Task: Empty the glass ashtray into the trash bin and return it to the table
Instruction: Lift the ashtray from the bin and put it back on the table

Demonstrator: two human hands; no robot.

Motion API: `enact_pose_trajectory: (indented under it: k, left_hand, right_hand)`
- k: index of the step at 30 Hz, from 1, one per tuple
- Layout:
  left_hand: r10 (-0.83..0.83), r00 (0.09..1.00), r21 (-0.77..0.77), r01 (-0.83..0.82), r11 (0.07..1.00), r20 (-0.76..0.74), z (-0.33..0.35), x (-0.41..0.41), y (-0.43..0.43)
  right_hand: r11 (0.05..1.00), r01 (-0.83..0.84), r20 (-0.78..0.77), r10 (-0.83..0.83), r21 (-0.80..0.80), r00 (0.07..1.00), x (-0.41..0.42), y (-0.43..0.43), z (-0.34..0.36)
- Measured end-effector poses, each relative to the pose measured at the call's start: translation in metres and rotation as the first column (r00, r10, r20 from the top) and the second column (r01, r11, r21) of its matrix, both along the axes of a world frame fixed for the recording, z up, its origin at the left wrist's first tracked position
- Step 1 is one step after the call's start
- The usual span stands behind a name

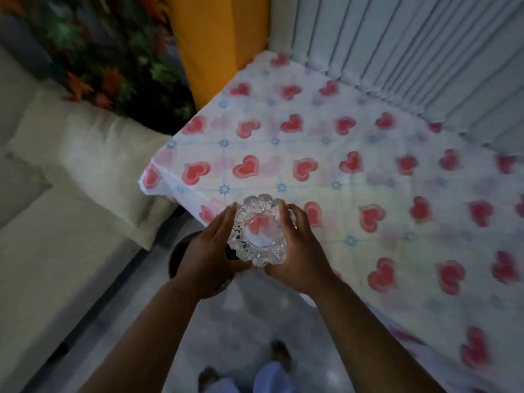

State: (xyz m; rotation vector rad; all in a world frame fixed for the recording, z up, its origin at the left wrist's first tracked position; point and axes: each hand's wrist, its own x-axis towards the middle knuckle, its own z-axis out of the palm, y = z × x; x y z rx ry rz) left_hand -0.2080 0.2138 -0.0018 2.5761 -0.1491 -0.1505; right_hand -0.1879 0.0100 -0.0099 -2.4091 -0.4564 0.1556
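Ashtray (259, 231) clamped between left hand (208, 251) and right hand (296, 251), centre frame, held at the table (368, 194) corner over the dark bin (181, 251). Looks empty; probably return step. Next: carry right, set down flat on cloth.

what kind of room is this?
Likely a home living room: a table under a heart-print tablecloth, a cream sofa with a cushion beside it, and both hands holding a glass ashtray at the table's edge.
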Motion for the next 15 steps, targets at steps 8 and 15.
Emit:
enact_pose_trajectory:
  k: [8,15]
  left_hand:
    - [-0.23,0.973,-0.082,0.23,0.97,0.007,0.01,0.093,-0.14]
    - [-0.316,0.947,-0.02,0.318,0.948,0.06,-0.008,0.162,-0.214]
  right_hand:
    - [0.962,0.22,-0.01,-0.225,-0.159,0.974,0.052,-0.132,0.015]
    - [0.942,0.282,-0.041,-0.294,-0.18,0.955,0.119,-0.188,-0.004]
